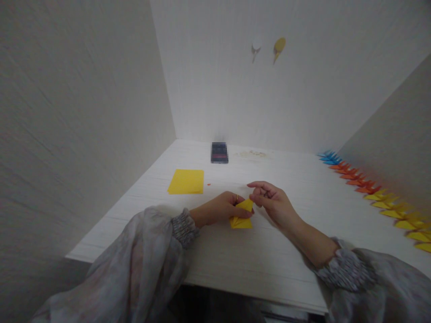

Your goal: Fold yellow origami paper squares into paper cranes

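Note:
A partly folded piece of yellow origami paper is held just above the table, its creased flaps pointing down and up. My left hand is closed on it from the left, thumb across the front and a ring on one finger. At the paper's upper right tip is my right hand, its thumb against the edge, the index finger stretched out and the other fingers curled. Part of the paper is hidden behind my left thumb. To the left lies a stack of square yellow paper.
Folded paper cranes in blue, orange and yellow line the right side of the white table. A dark blurred object stands near the back wall. A tiny orange scrap lies beside the paper stack. Two hooks are on the wall.

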Tool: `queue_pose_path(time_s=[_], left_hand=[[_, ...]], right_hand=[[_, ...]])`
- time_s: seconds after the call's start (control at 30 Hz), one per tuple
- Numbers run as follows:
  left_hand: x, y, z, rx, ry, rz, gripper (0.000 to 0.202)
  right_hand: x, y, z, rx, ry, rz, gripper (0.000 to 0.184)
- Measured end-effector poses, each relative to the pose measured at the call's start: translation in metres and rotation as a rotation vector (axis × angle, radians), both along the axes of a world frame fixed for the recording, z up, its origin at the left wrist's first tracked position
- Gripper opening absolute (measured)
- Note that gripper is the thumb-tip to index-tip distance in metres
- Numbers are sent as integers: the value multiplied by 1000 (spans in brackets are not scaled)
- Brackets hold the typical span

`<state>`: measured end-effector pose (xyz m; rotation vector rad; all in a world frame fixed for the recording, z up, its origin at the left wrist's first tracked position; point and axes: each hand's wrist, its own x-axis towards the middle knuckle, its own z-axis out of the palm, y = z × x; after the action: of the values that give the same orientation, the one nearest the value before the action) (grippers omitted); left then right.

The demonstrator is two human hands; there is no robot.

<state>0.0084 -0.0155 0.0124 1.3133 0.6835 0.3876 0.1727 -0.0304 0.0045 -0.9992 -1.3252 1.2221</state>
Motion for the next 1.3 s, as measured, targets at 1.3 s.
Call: queue_pose_path(time_s=[1.3], left_hand=[[0, 5, -9, 106, 78, 79, 28]], right_hand=[[3, 2, 8, -128, -265, -82, 30]])
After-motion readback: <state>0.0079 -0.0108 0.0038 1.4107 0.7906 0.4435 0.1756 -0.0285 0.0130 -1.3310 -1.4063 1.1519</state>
